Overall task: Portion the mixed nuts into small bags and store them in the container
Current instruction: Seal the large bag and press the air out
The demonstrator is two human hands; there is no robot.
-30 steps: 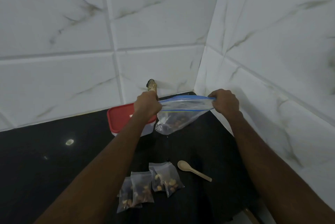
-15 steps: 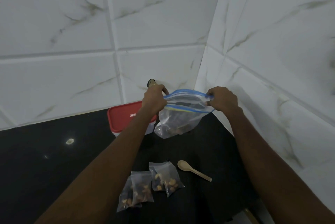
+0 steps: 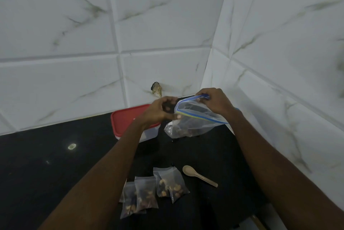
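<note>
A large clear zip bag (image 3: 193, 123) with a blue zip strip holds a few mixed nuts at its bottom and hangs over the black counter (image 3: 55, 164) near the corner. My right hand (image 3: 216, 102) pinches the top lip of its open mouth. My left hand (image 3: 158, 111) is curled at the bag's left corner, fingertips against the front lip. Several small filled bags (image 3: 147, 194) of nuts lie on the counter between my forearms. A container with a red lid (image 3: 126, 119) stands behind my left wrist, lid on. A wooden spoon (image 3: 199, 175) lies to the right of the small bags.
White marble-look tiled walls meet in a corner just behind the bag and run close along the right side. A small dark fixture (image 3: 156, 89) sticks out of the back wall above the container. The counter extends to the left.
The zip bag went from stretched flat between both hands to open-mouthed. My right hand moved left and up along the lip; the bag's right end now sags behind my right wrist.
</note>
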